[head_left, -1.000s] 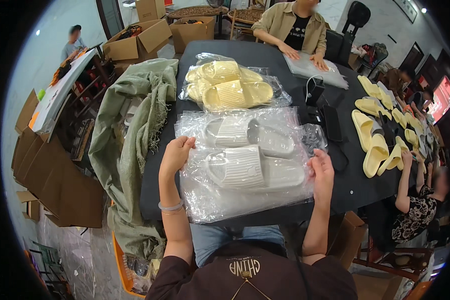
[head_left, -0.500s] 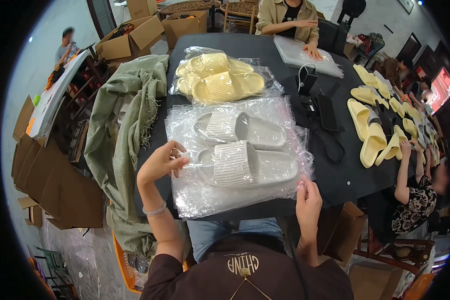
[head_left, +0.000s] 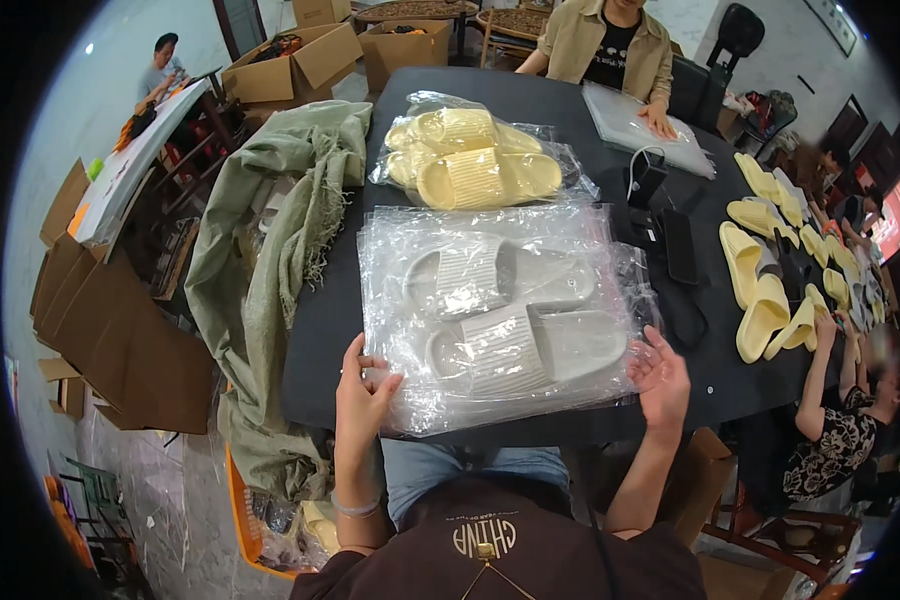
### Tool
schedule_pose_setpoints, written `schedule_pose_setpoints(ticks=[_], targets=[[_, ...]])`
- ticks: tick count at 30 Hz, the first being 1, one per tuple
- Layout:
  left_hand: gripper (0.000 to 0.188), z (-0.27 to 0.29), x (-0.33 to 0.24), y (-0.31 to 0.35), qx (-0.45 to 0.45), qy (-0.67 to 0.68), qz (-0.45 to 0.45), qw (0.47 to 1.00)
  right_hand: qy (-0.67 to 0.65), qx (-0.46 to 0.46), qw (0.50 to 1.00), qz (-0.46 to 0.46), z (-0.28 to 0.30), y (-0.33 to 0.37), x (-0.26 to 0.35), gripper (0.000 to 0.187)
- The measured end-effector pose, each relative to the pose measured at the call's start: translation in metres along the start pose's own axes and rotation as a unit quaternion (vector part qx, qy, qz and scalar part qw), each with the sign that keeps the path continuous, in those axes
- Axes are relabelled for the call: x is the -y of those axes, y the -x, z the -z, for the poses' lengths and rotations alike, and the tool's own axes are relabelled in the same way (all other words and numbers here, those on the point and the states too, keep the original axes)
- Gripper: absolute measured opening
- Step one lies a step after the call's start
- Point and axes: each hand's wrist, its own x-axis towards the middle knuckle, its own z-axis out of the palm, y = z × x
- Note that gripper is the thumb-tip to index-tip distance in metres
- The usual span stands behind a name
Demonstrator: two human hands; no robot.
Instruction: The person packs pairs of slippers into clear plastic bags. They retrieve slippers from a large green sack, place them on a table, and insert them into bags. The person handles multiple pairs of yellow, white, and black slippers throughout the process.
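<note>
A pair of light grey ridged slippers lies inside a clear plastic bag, on a stack of similar clear bags in front of me. My left hand is at the near left edge of the bags, thumb and fingers apart. At the near right edge my right hand has its fingers loosely bent and spread, close to the plastic. Neither hand visibly grips anything. Just beyond the grey pair, yellow slippers lie in clear bags.
The dark table carries a black phone and several loose yellow slippers at right. Across it, a person rests a hand on a stack of clear bags. A green woven sack hangs at left above an orange basket.
My left hand has come down toward the bags' near left edge. My right hand has loosened from the right edge and its fingers have spread. The far person's upper body has shifted.
</note>
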Motion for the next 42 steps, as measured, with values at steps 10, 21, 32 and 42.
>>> schedule_pose_setpoints(ticks=[10, 21, 32, 42], targets=[[0.031, 0.01, -0.015, 0.011, 0.012, -0.071, -0.104, 0.992, 0.406, 0.385, 0.824, 0.093, -0.034, -0.064, -0.009, 0.045], [0.028, 0.0, 0.0, 0.01, -0.009, -0.195, -0.079, 0.977, 0.589, 0.469, 0.557, 0.351, -0.121, -0.1, -0.071, 0.036], [0.031, 0.002, -0.012, 0.013, -0.018, -0.385, -0.178, 0.905, 0.622, 0.389, 0.582, 0.351, -0.09, -0.141, -0.072, 0.031], [0.06, -0.024, 0.01, -0.069, 0.117, -0.421, -0.215, 0.873, 0.584, 0.448, 0.554, 0.389, -0.098, -0.14, -0.061, 0.032]])
